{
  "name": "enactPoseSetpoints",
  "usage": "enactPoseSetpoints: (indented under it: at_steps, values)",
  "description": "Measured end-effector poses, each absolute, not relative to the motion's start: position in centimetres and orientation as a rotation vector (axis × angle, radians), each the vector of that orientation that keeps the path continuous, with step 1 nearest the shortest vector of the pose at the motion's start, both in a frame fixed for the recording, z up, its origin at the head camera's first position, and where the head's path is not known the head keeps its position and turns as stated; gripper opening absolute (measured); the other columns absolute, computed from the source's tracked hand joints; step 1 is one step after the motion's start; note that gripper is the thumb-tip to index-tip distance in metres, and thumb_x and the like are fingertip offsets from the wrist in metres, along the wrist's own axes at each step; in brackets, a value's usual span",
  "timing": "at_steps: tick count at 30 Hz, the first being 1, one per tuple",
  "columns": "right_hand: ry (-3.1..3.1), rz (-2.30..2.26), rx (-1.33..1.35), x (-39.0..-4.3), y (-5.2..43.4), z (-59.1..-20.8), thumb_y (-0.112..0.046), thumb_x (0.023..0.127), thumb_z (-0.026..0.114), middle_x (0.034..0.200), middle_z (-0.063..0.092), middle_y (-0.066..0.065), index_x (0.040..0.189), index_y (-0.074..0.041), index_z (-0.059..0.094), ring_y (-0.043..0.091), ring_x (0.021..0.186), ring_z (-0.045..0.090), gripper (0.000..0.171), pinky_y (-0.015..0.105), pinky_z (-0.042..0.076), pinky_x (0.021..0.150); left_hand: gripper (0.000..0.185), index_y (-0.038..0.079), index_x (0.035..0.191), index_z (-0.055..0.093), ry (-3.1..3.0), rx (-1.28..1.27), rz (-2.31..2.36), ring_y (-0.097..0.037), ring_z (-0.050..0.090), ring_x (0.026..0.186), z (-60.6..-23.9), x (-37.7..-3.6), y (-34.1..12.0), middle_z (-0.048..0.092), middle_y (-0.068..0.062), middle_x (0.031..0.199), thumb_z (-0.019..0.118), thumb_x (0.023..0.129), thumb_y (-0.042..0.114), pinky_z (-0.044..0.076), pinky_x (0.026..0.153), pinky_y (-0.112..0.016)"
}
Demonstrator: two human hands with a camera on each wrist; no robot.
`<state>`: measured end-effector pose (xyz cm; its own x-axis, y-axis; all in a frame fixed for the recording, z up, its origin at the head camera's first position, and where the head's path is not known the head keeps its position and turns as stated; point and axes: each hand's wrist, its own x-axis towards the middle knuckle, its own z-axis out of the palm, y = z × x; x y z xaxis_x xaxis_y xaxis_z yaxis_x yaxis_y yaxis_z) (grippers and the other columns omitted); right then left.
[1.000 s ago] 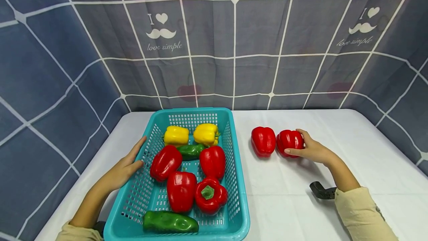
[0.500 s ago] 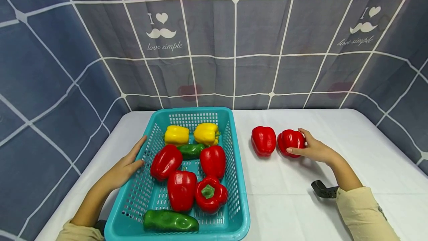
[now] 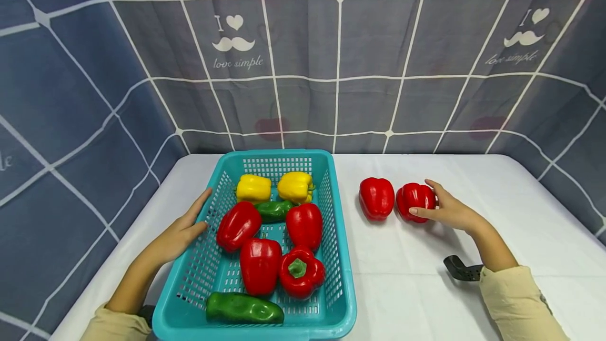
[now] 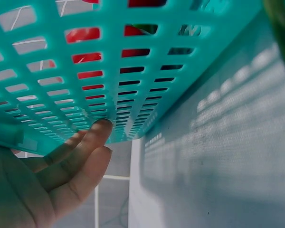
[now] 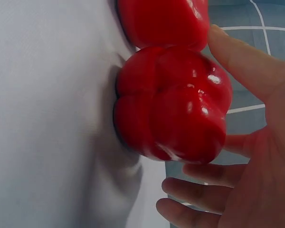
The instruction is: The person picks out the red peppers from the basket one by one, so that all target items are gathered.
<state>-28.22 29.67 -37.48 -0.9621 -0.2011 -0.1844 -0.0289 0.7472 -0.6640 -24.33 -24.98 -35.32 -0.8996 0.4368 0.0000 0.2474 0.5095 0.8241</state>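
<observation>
In the head view, my right hand [image 3: 450, 208] is around a red bell pepper [image 3: 415, 201], thumb across its near side and index finger beyond it. The right wrist view shows this pepper [image 5: 175, 104] sitting on the white cloth, the fingers [image 5: 199, 190] spread and a gap before the palm. A second red bell pepper [image 3: 376, 199] stands close to its left. My left hand [image 3: 182, 233] rests against the left rim of a teal basket [image 3: 347, 283]; in the left wrist view its fingers [image 4: 80, 178] lie nearly straight against the perforated outer wall.
Inside the basket are several red bell peppers [image 3: 261, 266], two yellow ones [image 3: 253, 189], a long green pepper [image 3: 243, 308] and a shorter green pepper [image 3: 273, 211]. Grey checked curtain [image 3: 303, 57] encloses the table's back and sides. A black device [image 3: 461, 269] sits at my right wrist.
The pepper by my right hand has shifted slightly right, leaving a thin gap to its neighbour; the hand has shifted with it. My left hand stays at the basket. The view has turned slightly.
</observation>
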Motion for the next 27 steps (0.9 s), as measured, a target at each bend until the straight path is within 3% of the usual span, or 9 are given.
enactPoseSetpoints:
  at_steps: [13, 27]
  values:
    - [2.824, -0.982, -0.224, -28.0, 28.6, -36.8, -0.036, 0.079, 0.066, 0.133, 0.023, 0.035, 0.142, 0.007, 0.007, 0.051, 0.117, 0.029, 0.097, 0.058, 0.046, 0.081, 0.068, 0.012, 0.147, -0.005, 2.538, 0.548, 1.348, -0.051, 0.047, 0.11, -35.3, -24.3, -24.8, 0.006, -0.031, 0.148, 0.033, 0.091, 0.005, 0.056, 0.065, -0.036]
    - [2.97, -0.898, -0.439, -25.8, 24.1, -34.3, -0.041, 0.076, 0.069, 0.142, 0.019, 0.026, 0.146, -0.009, 0.013, 0.047, 0.124, 0.027, 0.095, 0.059, 0.045, 0.083, 0.07, 0.013, 0.147, -0.006, 2.532, 0.552, 1.354, -0.048, 0.05, 0.107, -35.4, -24.4, -24.9, 0.006, -0.031, 0.147, 0.033, 0.09, 0.005, 0.056, 0.063, -0.037]
